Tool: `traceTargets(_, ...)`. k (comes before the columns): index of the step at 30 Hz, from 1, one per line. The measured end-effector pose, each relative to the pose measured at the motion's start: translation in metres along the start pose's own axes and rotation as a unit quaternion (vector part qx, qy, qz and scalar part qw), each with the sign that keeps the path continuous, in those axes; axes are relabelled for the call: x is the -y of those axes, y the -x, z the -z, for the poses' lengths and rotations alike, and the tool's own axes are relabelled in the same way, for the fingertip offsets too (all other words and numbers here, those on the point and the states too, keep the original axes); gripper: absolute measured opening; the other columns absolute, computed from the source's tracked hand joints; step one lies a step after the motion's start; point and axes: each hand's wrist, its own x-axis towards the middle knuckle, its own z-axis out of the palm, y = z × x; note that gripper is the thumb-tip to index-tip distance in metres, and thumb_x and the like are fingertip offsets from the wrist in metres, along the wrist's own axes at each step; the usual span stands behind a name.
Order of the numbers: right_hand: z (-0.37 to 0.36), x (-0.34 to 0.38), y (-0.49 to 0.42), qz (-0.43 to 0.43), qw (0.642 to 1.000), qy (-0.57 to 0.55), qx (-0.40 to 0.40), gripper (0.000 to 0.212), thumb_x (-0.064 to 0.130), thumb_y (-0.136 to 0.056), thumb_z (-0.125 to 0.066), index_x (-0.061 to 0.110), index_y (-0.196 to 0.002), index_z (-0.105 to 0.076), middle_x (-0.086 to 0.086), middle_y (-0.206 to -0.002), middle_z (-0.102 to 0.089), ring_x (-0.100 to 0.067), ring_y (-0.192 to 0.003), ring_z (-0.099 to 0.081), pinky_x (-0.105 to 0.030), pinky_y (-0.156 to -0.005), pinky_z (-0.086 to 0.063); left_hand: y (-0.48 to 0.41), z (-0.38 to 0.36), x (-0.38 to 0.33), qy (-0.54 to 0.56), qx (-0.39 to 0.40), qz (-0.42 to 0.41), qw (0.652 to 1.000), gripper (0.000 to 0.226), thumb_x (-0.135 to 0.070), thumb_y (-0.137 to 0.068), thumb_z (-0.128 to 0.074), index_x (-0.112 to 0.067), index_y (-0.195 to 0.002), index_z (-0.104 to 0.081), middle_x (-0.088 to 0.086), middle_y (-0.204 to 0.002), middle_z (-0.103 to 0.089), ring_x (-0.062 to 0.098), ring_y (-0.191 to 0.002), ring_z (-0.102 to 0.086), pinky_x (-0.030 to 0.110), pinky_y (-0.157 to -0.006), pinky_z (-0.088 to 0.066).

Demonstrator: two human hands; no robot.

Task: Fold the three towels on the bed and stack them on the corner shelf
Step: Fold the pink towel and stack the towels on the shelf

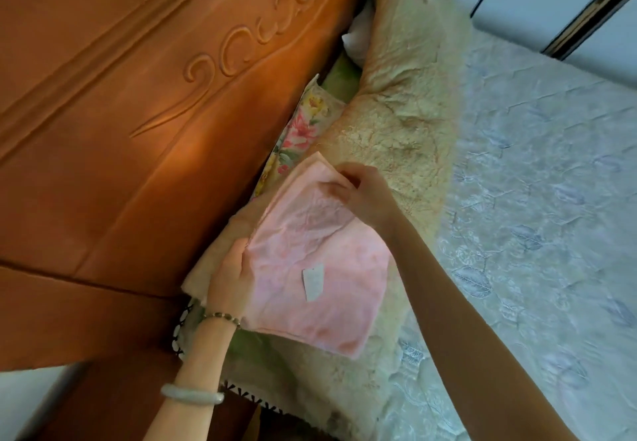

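A pink towel [320, 254], folded into a rough rectangle with a small white label on top, lies on a cream fuzzy blanket [403, 123] at the head of the bed. My left hand [229, 275] grips the towel's left edge, thumb on top. My right hand [362, 190] pinches the towel's far upper corner between the fingers. Layered edges show along the far side of the towel. No other towel and no shelf is in view.
A carved orange-brown wooden headboard [138, 113] fills the left side. A floral pillow [303, 127] sits wedged between headboard and blanket. The pale quilted mattress [551, 199] stretches to the right. White wardrobe doors [551, 2] stand at the top right.
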Motion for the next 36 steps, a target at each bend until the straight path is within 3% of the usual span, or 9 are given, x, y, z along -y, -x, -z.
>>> traceTargets(2,0.042,0.008,0.035,0.018,0.998,-0.016,-0.064,0.023,0.015,-0.081,-0.072,0.027,-0.064,-0.062,0.017,-0.055,-0.054,-0.001,-0.056,-0.046,-0.018,-0.057,-0.035,0.021,0.01,-0.029,-0.025,0.008,-0.069,0.997,0.036,-0.021,-0.099,-0.037,-0.014,-0.133,-0.045,-0.008,-0.097,-0.059,-0.001,-0.068,-0.044,0.009,-0.057,-0.031)
traceTargets(5,0.102,0.013,0.099,0.055,0.987,-0.048,-0.146,0.014,0.011,-0.082,-0.071,0.017,-0.071,-0.064,0.009,-0.065,-0.056,-0.008,-0.065,-0.049,-0.021,-0.063,-0.037,0.055,0.018,-0.076,-0.035,0.029,-0.228,0.973,0.063,-0.044,-0.088,-0.053,-0.019,-0.142,-0.031,0.005,-0.137,-0.05,0.011,-0.11,-0.051,0.024,-0.091,-0.043)
traceTargets(9,0.172,0.008,0.192,0.11,0.96,-0.065,-0.249,0.015,0.002,-0.084,-0.063,0.016,-0.089,-0.059,-0.008,-0.066,-0.056,-0.012,-0.063,-0.049,-0.02,-0.058,-0.039,0.097,0.009,-0.134,-0.154,0.035,-0.407,0.899,0.064,-0.067,-0.085,-0.039,-0.036,-0.139,-0.024,0.006,-0.126,-0.052,0.026,-0.11,-0.058,0.04,-0.088,-0.052)
traceTargets(13,0.226,-0.003,0.288,0.145,0.943,-0.022,-0.299,0.055,-0.003,-0.084,-0.052,0.039,-0.119,-0.052,0.006,-0.089,-0.062,-0.011,-0.072,-0.056,-0.016,-0.068,-0.044,0.153,-0.017,-0.198,-0.097,0.005,-0.515,0.852,0.034,-0.03,-0.092,-0.05,-0.025,-0.125,-0.052,0.003,-0.115,-0.058,0.021,-0.104,-0.057,0.033,-0.084,-0.047)
traceTargets(17,0.276,-0.027,0.375,0.142,0.933,0.024,-0.331,0.046,-0.004,-0.082,-0.054,0.035,-0.102,-0.066,0.018,-0.105,-0.067,-0.002,-0.098,-0.06,-0.018,-0.08,-0.044,0.209,-0.049,-0.25,-0.066,0.005,-0.604,0.794,0.026,-0.02,-0.089,-0.05,-0.017,-0.113,-0.06,0.006,-0.108,-0.062,0.015,-0.095,-0.057,0.023,-0.081,-0.046)
traceTargets(22,0.324,-0.064,0.458,0.085,0.918,-0.001,-0.388,0.023,0.004,-0.077,-0.072,0.024,-0.074,-0.06,0.019,-0.064,-0.056,0.001,-0.058,-0.046,-0.018,-0.059,-0.038,0.261,-0.096,-0.288,-0.041,0.04,-0.66,0.749,0.02,-0.022,-0.086,-0.053,-0.012,-0.094,-0.068,0.008,-0.093,-0.066,0.01,-0.083,-0.056,0.015,-0.073,-0.043)
traceTargets(25,0.339,-0.084,0.497,0.052,0.901,0.012,-0.43,0.023,0.005,-0.076,-0.075,0.023,-0.073,-0.062,0.008,-0.064,-0.053,-0.002,-0.055,-0.042,-0.017,-0.056,-0.036,0.28,-0.128,-0.308,-0.059,0.104,-0.671,0.732,0.022,-0.039,-0.086,-0.058,-0.018,-0.088,-0.063,-0.015,-0.081,-0.056,0.006,-0.074,-0.052,0.015,-0.069,-0.037)
traceTargets(32,0.356,-0.118,0.546,-0.017,0.866,0.041,-0.497,0.037,-0.001,-0.072,-0.071,0.033,-0.063,-0.06,-0.014,-0.07,-0.066,-0.009,-0.06,-0.05,-0.031,-0.06,-0.045,0.293,-0.191,-0.3,-0.135,0.201,-0.641,0.728,0.033,-0.049,-0.072,-0.058,-0.028,-0.065,-0.034,-0.021,-0.07,-0.042,0.006,-0.058,-0.038,0.025,-0.05,-0.036)
traceTargets(36,0.368,-0.137,0.555,-0.039,0.844,0.068,-0.531,0.043,-0.008,-0.07,-0.067,0.033,-0.061,-0.057,-0.016,-0.07,-0.065,-0.007,-0.059,-0.05,-0.029,-0.06,-0.045,0.273,-0.225,-0.286,-0.178,0.218,-0.593,0.755,0.025,-0.039,-0.079,-0.066,-0.015,-0.082,-0.062,-0.008,-0.073,-0.059,0.017,-0.066,-0.054,0.028,-0.059,-0.041)
